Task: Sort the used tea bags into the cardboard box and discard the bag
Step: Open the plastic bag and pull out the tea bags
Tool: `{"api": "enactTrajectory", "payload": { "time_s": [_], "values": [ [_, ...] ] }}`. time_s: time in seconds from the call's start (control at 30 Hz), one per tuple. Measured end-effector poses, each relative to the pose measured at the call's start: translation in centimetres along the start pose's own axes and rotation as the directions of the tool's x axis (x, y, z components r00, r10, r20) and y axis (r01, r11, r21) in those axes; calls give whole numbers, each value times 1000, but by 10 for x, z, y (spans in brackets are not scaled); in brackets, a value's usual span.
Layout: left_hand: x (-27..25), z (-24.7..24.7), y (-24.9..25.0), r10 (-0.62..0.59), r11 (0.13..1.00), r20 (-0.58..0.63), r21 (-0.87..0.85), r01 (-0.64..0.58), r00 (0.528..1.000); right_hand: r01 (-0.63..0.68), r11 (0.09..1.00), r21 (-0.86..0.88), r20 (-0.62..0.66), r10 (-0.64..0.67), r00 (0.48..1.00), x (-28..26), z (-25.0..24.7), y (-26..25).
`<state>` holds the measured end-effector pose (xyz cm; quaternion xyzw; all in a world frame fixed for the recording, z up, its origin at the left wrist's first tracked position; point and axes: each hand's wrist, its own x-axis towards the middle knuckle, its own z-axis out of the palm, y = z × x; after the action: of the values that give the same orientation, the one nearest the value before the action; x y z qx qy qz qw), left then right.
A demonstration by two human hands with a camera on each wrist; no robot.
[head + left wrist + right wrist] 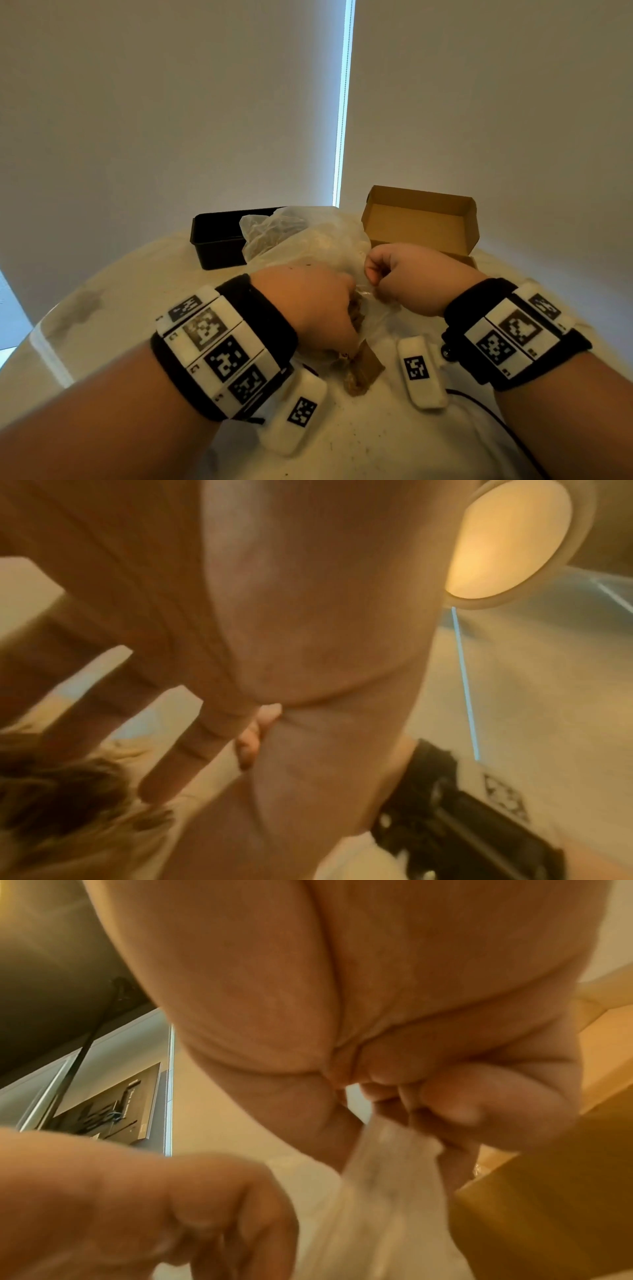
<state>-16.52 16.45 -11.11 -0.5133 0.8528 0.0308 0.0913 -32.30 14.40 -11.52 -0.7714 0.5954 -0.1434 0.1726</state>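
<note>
A crumpled translucent plastic bag [308, 240] lies mid-table. My right hand [380, 274] is curled into a fist and pinches a fold of the bag [387, 1164]. My left hand [318, 308] reaches down beside it, over a small heap of brown used tea bags [363, 371]. In the left wrist view its fingers [178, 745] are straight and spread, their tips at the tea bags [58, 799]; whether they touch is unclear. The open cardboard box [421, 219] stands behind my right hand and looks empty.
A black plastic tray [212, 236] sits at the back left, partly behind the bag. The round white table [102, 325] has tea crumbs scattered near me. A thin black cable [496, 421] runs off to the lower right. Blinds close off the background.
</note>
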Motion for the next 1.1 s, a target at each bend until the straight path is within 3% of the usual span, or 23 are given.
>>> {"api": "enactTrajectory", "payload": {
  "time_s": [0.17,0.37,0.6,0.7,0.87,0.97,1.1],
  "values": [
    [2,5,20,113,993,68,-40,-111,991,-16,999,34,-13,16,1000,2,2,2],
    [8,11,19,94,989,72,-124,-85,993,-23,997,78,-8,24,1000,1,2,2],
    [5,7,26,99,995,100,10,-100,990,-40,995,96,-4,40,999,1,5,2],
    [-4,-10,10,72,996,36,-59,-70,997,-49,994,99,-12,50,999,1,4,3],
    [-15,-26,-28,-84,968,-225,-251,25,971,-50,993,108,-11,51,999,2,5,2],
    [-6,-16,-29,-130,973,-226,-216,81,965,-43,992,117,-9,44,999,1,6,1],
    [8,-2,-18,-129,991,-141,-62,121,982,-28,994,109,-6,29,1000,1,7,0]
  ]
}}
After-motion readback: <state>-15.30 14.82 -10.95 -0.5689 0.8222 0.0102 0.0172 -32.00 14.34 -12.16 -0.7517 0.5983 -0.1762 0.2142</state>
